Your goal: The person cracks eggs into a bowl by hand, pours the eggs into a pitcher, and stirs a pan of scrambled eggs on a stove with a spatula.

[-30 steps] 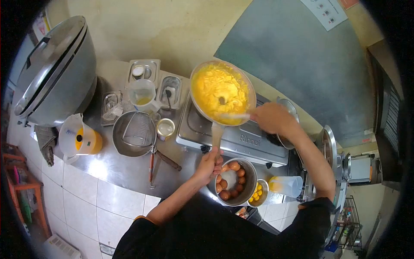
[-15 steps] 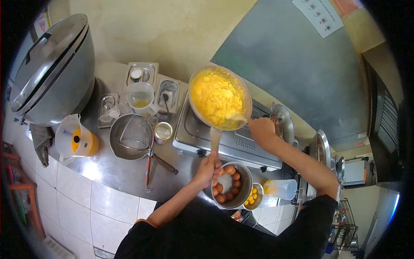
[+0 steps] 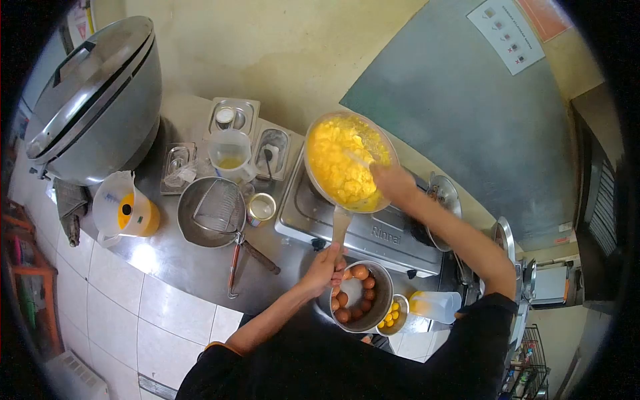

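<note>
My left hand (image 3: 324, 270) is wrapped round the handle of a frying pan (image 3: 341, 220), which sits on the gas stove (image 3: 313, 217). Soft yellow scrambled eggs (image 3: 343, 163) fill the pan. Over the pan's right side, my right hand (image 3: 395, 184) is closed on a pale spatula (image 3: 358, 159); its blade lies among the eggs, partly hidden and blurred. Just below the left hand stands a metal pot (image 3: 381, 317) with several brown eggs (image 3: 360, 272) inside. Beside that pot is a small bowl (image 3: 403, 321) of yolks (image 3: 392, 316).
Left on the steel counter are a saucepan (image 3: 190, 223) with a wire skimmer (image 3: 220, 207) across it, a can (image 3: 261, 208), plastic jugs (image 3: 230, 155) and metal trays (image 3: 272, 148). A large lidded cooker (image 3: 127, 120) stands far left. Another jug (image 3: 437, 305) lies at right.
My right hand has swept the spatula from the pan's lower right rim up and left into the eggs. The left hand keeps its grip on the handle. The whole view has shifted slightly.
</note>
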`<state>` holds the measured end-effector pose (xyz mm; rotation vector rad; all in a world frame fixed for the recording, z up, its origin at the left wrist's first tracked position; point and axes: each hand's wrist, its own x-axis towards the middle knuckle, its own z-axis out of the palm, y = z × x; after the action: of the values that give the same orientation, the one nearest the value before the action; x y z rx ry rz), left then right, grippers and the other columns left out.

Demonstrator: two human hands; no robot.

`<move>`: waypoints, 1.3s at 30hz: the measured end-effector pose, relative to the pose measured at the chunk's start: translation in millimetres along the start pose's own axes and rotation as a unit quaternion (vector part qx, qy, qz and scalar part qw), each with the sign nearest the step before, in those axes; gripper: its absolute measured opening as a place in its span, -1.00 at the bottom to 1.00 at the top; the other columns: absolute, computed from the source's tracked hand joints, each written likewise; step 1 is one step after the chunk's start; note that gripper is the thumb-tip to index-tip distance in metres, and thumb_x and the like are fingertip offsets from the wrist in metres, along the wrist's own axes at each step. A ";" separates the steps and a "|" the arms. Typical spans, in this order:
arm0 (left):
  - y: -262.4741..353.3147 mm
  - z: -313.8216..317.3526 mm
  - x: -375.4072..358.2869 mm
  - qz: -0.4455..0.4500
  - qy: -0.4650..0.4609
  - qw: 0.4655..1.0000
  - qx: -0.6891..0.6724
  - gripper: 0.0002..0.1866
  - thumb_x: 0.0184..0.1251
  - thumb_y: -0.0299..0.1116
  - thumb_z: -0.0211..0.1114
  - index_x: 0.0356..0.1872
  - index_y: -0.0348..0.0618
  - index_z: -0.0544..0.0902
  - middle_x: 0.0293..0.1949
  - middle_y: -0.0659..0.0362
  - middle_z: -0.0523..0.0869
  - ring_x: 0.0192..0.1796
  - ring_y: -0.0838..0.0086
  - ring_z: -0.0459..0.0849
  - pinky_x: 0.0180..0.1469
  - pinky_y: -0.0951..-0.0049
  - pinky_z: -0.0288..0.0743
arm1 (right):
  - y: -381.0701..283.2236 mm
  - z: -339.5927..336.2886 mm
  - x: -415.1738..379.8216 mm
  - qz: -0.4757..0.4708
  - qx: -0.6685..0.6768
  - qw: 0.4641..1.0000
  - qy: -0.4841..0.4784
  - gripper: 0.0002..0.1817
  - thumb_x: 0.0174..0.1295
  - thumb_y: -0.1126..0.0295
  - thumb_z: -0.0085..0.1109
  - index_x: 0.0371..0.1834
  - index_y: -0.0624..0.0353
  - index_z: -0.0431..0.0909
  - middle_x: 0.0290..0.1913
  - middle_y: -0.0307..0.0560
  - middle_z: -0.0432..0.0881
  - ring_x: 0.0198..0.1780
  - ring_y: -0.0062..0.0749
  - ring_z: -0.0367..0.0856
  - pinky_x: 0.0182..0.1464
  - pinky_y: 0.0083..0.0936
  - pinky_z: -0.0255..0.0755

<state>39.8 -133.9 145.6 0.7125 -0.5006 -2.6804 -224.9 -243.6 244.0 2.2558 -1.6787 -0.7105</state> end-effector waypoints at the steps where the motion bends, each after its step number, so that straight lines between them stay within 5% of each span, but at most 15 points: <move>1: -0.4 0.5 -0.1 -0.003 0.003 1.000 -0.004 -0.48 0.59 0.21 -0.13 0.02 -0.10 0.37 -0.49 0.34 0.28 -0.60 0.68 0.18 -0.58 0.59 0.12 | -15.2 -2.9 -20.0 -0.012 0.022 0.999 0.037 -0.61 0.25 0.46 0.08 0.16 0.27 0.49 -0.28 0.00 0.67 -0.36 -0.11 0.72 -0.33 -0.19 0.61; 3: -0.6 0.6 0.0 -0.004 0.002 1.000 -0.012 -0.47 0.59 0.22 -0.12 0.04 -0.10 0.37 -0.49 0.34 0.29 -0.60 0.67 0.18 -0.58 0.58 0.12 | -13.2 -22.4 -50.9 -0.042 0.094 0.993 0.053 -0.53 0.30 0.40 0.09 0.30 0.19 0.45 -0.32 0.03 0.66 -0.38 -0.04 0.69 -0.34 -0.16 0.58; 8: -0.2 0.3 -1.3 0.000 0.001 1.000 -0.006 -0.47 0.59 0.21 -0.13 0.06 -0.10 0.37 -0.48 0.33 0.30 -0.60 0.67 0.19 -0.58 0.57 0.14 | 15.9 -105.8 -99.4 0.053 0.063 0.988 -0.133 -0.55 0.44 0.20 0.03 0.39 -0.17 0.43 -0.37 0.00 0.62 -0.37 -0.01 0.68 -0.35 -0.14 0.54; 11: 1.8 1.8 -1.8 -0.010 0.000 1.000 0.010 -0.48 0.60 0.20 -0.14 0.07 -0.10 0.36 -0.48 0.33 0.30 -0.59 0.66 0.19 -0.57 0.58 0.16 | 2.5 -52.0 -121.5 -0.014 0.074 0.990 -0.123 -0.55 0.46 0.21 0.00 0.42 -0.23 0.40 -0.36 -0.03 0.67 -0.41 -0.04 0.71 -0.40 -0.12 0.58; 16: 1.4 6.8 0.0 -0.008 0.014 0.999 0.046 -0.50 0.64 0.16 -0.20 0.10 -0.09 0.34 -0.48 0.33 0.29 -0.59 0.65 0.17 -0.60 0.60 0.11 | -60.0 -22.2 -73.7 0.065 0.178 0.981 -0.039 -0.46 0.46 0.26 -0.06 0.51 -0.15 0.24 -0.41 0.09 0.68 -0.38 0.02 0.73 -0.34 -0.04 0.58; 18: -0.3 5.7 -1.2 -0.007 0.030 0.998 0.049 -0.50 0.63 0.17 -0.18 0.10 -0.09 0.35 -0.49 0.33 0.29 -0.59 0.66 0.16 -0.60 0.60 0.10 | -72.5 -18.7 -34.9 0.119 0.252 0.960 -0.040 -0.54 0.48 0.22 -0.04 0.43 -0.02 0.37 -0.16 0.22 0.70 -0.28 0.19 0.70 -0.26 -0.03 0.56; 24: -5.5 4.6 -2.1 0.015 0.056 0.998 0.038 -0.50 0.61 0.16 -0.09 0.08 -0.12 0.41 -0.49 0.33 0.33 -0.59 0.67 0.20 -0.58 0.60 0.14 | -34.1 25.4 10.0 0.246 0.504 0.820 0.117 -0.60 0.46 0.24 -0.02 0.25 0.15 0.56 -0.05 0.33 0.68 -0.10 0.24 0.68 -0.02 -0.01 0.50; 27: -5.0 7.2 1.1 0.017 0.059 0.997 0.036 -0.48 0.60 0.18 -0.10 0.11 -0.10 0.39 -0.48 0.35 0.32 -0.59 0.68 0.17 -0.59 0.61 0.09 | -28.5 29.9 -11.7 0.298 0.486 0.804 0.168 -0.59 0.47 0.26 -0.07 0.28 0.16 0.52 -0.06 0.32 0.69 -0.05 0.21 0.68 0.02 -0.01 0.50; 33: -4.9 8.0 0.4 0.006 0.047 0.999 0.020 -0.50 0.60 0.18 -0.11 0.07 -0.09 0.39 -0.48 0.33 0.32 -0.59 0.68 0.19 -0.58 0.60 0.12 | -51.4 4.8 -43.6 0.249 0.211 0.944 -0.055 -0.55 0.38 0.35 -0.09 0.33 -0.01 0.43 -0.19 0.21 0.72 -0.10 0.13 0.73 -0.07 0.03 0.56; 36: -5.4 7.9 1.5 0.001 0.043 0.999 0.017 -0.50 0.61 0.18 -0.12 0.06 -0.09 0.39 -0.48 0.33 0.32 -0.59 0.68 0.19 -0.58 0.60 0.13 | -32.2 -68.1 -74.3 0.151 0.190 0.966 -0.086 -0.57 0.43 0.25 -0.07 0.34 -0.04 0.49 -0.27 0.16 0.72 -0.24 0.12 0.74 -0.20 0.06 0.59; 39: -5.7 8.8 0.7 0.003 0.045 0.999 0.027 -0.51 0.62 0.17 -0.13 0.06 -0.08 0.39 -0.48 0.33 0.33 -0.59 0.67 0.19 -0.57 0.59 0.13 | -57.4 -45.6 -77.1 0.115 0.160 0.976 -0.087 -0.57 0.44 0.25 -0.08 0.34 -0.05 0.48 -0.26 0.18 0.72 -0.27 0.14 0.73 -0.23 0.02 0.60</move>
<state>33.4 -126.9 150.1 0.8420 -0.5514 -2.6239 -171.0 -157.1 274.5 2.1945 -2.2379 -0.6346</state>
